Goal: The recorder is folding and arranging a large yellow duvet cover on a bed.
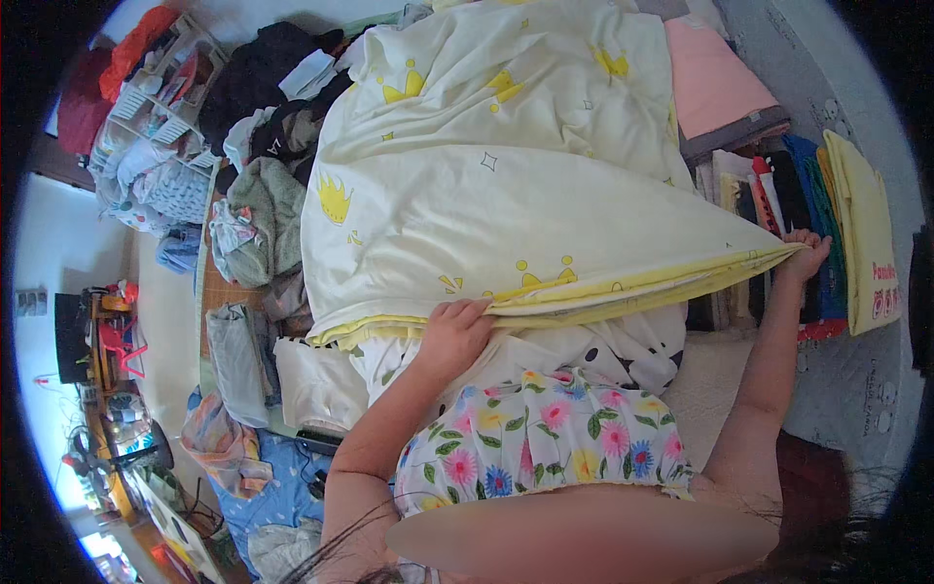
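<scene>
Before me spreads a large cream-white bedding cover (474,197) with yellow crowns printed on it and a yellow underside. Its near edge is gathered into yellow-edged layers. My left hand (460,332) grips that edge near the middle, knuckles up. Out to the right, my right hand (805,255) grasps a corner and pulls the cloth into a taut point. Under the near edge, a white cloth with black spots (591,350) covers my lap. How the layers join inside the fold is hidden.
Rolled or folded clothes (810,190) stand in a row at the right, beside a yellow printed bag (868,233). A pink folded cloth (719,80) lies beyond them. At left are a grey-green fleece (266,219), black clothes (255,87) and a white wire basket (171,95).
</scene>
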The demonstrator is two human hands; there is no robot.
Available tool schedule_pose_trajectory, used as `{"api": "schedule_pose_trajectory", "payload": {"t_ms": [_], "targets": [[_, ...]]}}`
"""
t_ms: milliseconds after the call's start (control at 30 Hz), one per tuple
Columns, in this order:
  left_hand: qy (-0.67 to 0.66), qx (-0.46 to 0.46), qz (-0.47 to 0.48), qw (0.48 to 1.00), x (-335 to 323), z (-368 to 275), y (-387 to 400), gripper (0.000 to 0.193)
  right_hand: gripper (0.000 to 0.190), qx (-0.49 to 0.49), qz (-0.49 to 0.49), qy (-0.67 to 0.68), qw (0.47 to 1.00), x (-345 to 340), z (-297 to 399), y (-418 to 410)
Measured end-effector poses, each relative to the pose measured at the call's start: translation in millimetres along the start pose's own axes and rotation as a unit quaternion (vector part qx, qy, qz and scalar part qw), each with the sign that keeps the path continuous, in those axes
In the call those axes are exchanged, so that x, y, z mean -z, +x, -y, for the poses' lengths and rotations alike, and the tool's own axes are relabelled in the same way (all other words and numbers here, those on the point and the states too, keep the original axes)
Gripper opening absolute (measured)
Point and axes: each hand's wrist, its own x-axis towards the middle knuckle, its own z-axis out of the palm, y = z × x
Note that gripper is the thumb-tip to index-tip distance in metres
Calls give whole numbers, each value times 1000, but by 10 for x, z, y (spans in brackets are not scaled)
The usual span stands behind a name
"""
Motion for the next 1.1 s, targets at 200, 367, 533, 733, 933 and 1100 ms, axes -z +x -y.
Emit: {"api": "schedule_pose_trajectory", "payload": {"t_ms": [200, 367, 533, 733, 933, 1100], "targets": [[-17, -5, -34, 999, 48, 90, 30, 20, 46, -6, -24, 8, 1000, -4, 10, 28], [-1, -79, -2, 997, 69, 130, -23, 24, 47, -5, 7, 0, 1000, 51, 10, 20], [40, -94, 21, 995, 6, 154, -61, 24, 49, -6, -44, 7, 999, -141, 44, -147], [73, 37, 74, 994, -86, -46, 38, 31, 47, 0, 13, -1, 1000, -10, -45, -21], [-50, 131, 6, 990, -20, 44, 104, 26, 40, -5, -3, -18, 1000, -54, -209, 199], [-106, 228, -153, 956, 337, 292, 492, 26, 20, 187, -1, -277, 942, -647, -213, 370]]}}
